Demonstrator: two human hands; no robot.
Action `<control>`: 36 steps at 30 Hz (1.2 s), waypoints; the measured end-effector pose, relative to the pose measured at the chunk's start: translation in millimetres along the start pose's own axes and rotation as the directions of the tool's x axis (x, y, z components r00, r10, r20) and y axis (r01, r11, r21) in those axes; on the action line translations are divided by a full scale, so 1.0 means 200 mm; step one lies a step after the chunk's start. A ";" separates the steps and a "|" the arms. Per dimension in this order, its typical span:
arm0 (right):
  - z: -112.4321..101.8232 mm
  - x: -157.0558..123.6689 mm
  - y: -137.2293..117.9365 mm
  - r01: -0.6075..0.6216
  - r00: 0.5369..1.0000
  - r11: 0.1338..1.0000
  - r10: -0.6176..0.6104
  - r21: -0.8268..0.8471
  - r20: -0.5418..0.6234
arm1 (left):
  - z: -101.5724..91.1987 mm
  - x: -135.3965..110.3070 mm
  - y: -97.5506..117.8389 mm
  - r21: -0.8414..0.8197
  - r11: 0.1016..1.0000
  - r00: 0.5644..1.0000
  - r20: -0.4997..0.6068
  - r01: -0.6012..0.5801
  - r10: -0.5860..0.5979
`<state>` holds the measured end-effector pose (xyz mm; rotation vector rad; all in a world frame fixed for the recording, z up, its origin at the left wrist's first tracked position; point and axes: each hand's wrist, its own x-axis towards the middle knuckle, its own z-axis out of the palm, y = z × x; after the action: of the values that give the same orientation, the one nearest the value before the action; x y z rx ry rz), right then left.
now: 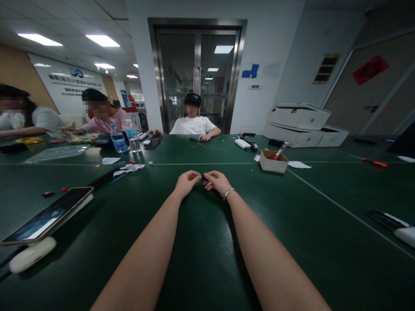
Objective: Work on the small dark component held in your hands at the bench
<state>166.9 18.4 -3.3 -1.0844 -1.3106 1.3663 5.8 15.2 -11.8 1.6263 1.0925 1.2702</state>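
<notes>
Both my forearms lie stretched out on the dark green table. My left hand and my right hand meet at the fingertips in the middle of the table. Both have their fingers curled in a pinch around a small dark thing held between them; it is too small to name. A thin bracelet sits on my right wrist.
A phone on a white pad lies at the left. A small cardboard box with a red-handled tool stands right of centre, white boxes behind it. Water bottles stand at the back left. Three other people sit at the table's far and left sides.
</notes>
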 end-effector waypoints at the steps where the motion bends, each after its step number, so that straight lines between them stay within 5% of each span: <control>1: 0.00 0.00 0.00 -0.001 1.000 1.000 0.001 -0.001 0.004 | 0.00 0.00 0.00 -0.012 1.000 1.000 -0.001 -0.009 0.009; 18: 0.01 -0.02 -0.02 -0.013 1.000 0.998 0.013 -0.056 0.008 | 0.01 0.00 0.01 0.025 0.999 0.999 -0.004 0.042 -0.041; 29: 0.05 0.03 -0.07 -0.139 0.990 0.961 0.140 -0.240 -0.015 | -0.01 0.03 -0.05 -0.005 0.998 0.997 -0.044 -0.066 0.066; 32: 0.05 0.03 -0.07 -0.084 0.996 0.951 0.080 -0.299 -0.026 | -0.01 0.04 -0.05 -0.051 0.998 0.998 -0.042 -0.039 0.037; 36: 0.05 0.03 -0.05 0.100 0.985 0.899 -0.151 -0.427 -0.087 | -0.01 0.05 -0.05 -0.083 0.996 0.998 -0.062 0.010 -0.016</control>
<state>157.2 23.0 7.2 -1.3195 -1.6009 0.9251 2.6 27.1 -17.2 1.5242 1.0722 1.3486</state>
